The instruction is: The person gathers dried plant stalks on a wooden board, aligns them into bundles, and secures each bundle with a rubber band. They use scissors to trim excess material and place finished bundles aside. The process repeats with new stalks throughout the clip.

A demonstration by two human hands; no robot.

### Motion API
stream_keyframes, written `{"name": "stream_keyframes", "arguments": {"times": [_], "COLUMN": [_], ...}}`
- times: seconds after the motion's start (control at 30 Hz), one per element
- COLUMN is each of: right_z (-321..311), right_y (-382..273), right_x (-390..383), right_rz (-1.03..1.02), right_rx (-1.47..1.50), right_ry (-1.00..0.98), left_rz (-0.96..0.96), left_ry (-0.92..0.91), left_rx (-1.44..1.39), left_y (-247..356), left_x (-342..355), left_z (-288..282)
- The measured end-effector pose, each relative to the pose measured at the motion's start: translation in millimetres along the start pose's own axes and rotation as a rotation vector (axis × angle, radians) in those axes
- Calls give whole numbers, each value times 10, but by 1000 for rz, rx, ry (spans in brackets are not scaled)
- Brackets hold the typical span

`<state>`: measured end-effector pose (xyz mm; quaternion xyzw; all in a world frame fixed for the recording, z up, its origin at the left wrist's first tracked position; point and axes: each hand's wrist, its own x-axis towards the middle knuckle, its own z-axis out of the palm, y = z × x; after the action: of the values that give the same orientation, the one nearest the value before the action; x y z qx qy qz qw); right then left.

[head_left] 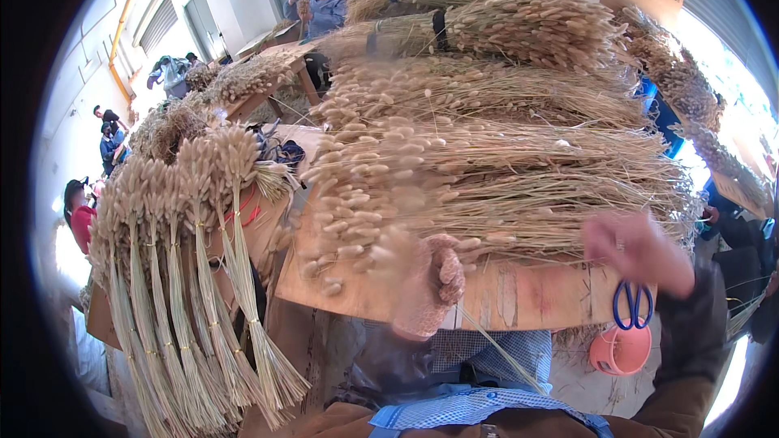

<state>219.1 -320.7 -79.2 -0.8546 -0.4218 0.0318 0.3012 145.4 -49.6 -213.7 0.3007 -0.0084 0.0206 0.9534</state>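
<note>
Looks like stem-picking: left hand (436,282) closed around bunny-tail grass stems (497,344), right hand (637,251) (blurred, can't tell grip) by the tabletop grass pile (519,199); adding more calls for a light pinch.

We have a wooden table (487,296) before us, and across it lie thick layers of dried grass stems (560,191), the nearer ones with their fluffy heads to our left. On a brown board (272,215) at our left, we see tied bunches (146,195) side by side; a pink bucket (608,357) stands on the floor (572,377).
</note>
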Motion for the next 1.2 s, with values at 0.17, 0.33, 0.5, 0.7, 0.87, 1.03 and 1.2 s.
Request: {"name": "stream_keyframes", "arguments": {"times": [0.17,0.33,0.5,0.7,0.87,1.03,1.2], "right_z": [93,711,1138,1268,1144,1056,1106], "right_y": [662,1211,1147,1124,1044,886,924], "right_x": [2088,3174,3376,3478,3485,3371,3473], "right_rz": [-147,-64,72,90,-53,-266,-227], "right_rx": [-740,-710,-356,-257,126,-69,-270], "right_ry": [317,111,92,-45,11,76,157], "left_rz": [-81,-101,-211,-224,-229,-170,-177], "left_ry": [193,214,109,82,107,102,119], "left_rx": [-39,110,-21,-44,-32,13,-33], "left_y": [138,47,30,73,104,79,52], "left_x": [80,77,78,49,53,51,69], "left_z": [-217,-344,-452,-436,-415,-410,-430]}}
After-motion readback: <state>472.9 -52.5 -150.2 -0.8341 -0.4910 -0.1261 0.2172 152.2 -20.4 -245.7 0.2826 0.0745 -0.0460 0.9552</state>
